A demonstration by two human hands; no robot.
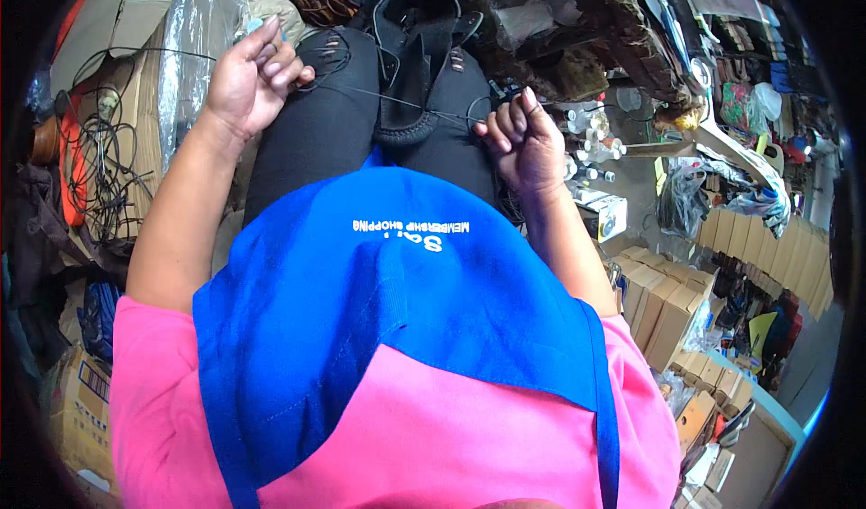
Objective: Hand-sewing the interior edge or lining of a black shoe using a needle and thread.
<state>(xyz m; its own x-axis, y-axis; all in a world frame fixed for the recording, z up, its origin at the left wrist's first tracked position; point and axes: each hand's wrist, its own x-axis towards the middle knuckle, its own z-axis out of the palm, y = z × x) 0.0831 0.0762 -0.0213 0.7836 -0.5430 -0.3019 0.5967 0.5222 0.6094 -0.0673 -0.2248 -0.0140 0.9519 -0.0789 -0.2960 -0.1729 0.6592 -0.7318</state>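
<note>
A black sandal (417, 67) lies between my knees on my black trousers, sole edge toward me. A thin black thread (379, 97) runs taut across it from one hand to the other. My left hand (251, 78) is up at the left knee, fingers pinched shut on the thread's left end. My right hand (521, 141) sits to the right of the sandal, fist closed on the thread's other end right by the sole's edge. A blue apron (388, 301) over a pink shirt fills the lower picture.
Tangled black cables (99, 161) and cardboard (126, 103) lie at the left, with clear plastic sheeting (194, 40) behind. Small white bottles (591, 143) stand at the right. Rows of brown boxes (667, 301) stack at the lower right. Cluttered goods fill the top.
</note>
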